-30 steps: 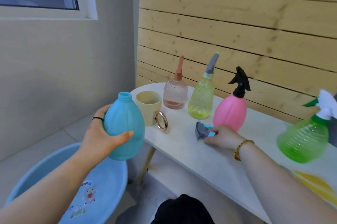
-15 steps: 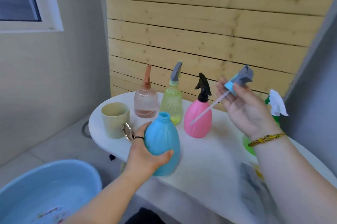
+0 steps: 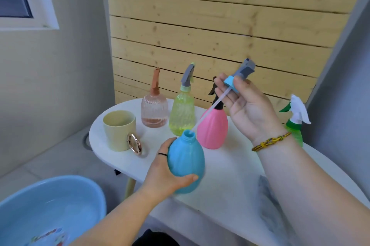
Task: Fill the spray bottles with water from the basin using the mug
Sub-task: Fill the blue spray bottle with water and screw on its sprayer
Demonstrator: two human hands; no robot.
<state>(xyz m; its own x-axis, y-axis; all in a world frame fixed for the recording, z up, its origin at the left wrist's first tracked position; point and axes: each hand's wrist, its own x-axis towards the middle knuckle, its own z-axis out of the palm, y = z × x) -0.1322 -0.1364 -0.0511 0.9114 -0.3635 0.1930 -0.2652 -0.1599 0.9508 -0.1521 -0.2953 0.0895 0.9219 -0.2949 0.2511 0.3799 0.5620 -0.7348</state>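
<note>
The left hand (image 3: 166, 177) grasped the blue spray bottle (image 3: 186, 157) round its lower body, thumb across the front and fingers wrapped behind. The bottle stood upright at the near edge of the white worktop (image 3: 220, 195), neck open and uncapped. Whether its base rested on the worktop could not be told.

The right hand (image 3: 246, 109), at 2 o'clock from the blue bottle, was raised above the worktop and pinched the detached spray head (image 3: 243, 73) by its blue collar between thumb and fingers. The grey trigger pointed toward 1 o'clock. The dip tube (image 3: 208, 113) ran from the collar toward 7 o'clock, and its tip sat at the rim of the blue bottle's open neck.

The mug (image 3: 119, 130), pale yellow with a metal ring handle (image 3: 134, 143), stood upright on the worktop at 10 o'clock from the blue bottle, well apart from both hands. The basin (image 3: 50, 205), light blue, stood on the floor at 8 o'clock, partly cut off by the picture edge.

Four capped spray bottles stood on the worktop:
- clear pink bottle (image 3: 154, 109), at 11 o'clock, with a little tinted liquid at the bottom
- yellow-green bottle (image 3: 182, 113), at 12 o'clock, just beside the clear pink one
- opaque pink bottle (image 3: 212, 127), at 1 o'clock, partly behind the dip tube
- green bottle (image 3: 295, 125), at 3 o'clock, partly hidden by the right wrist

A wooden plank wall (image 3: 220, 25) stood behind the worktop
</note>
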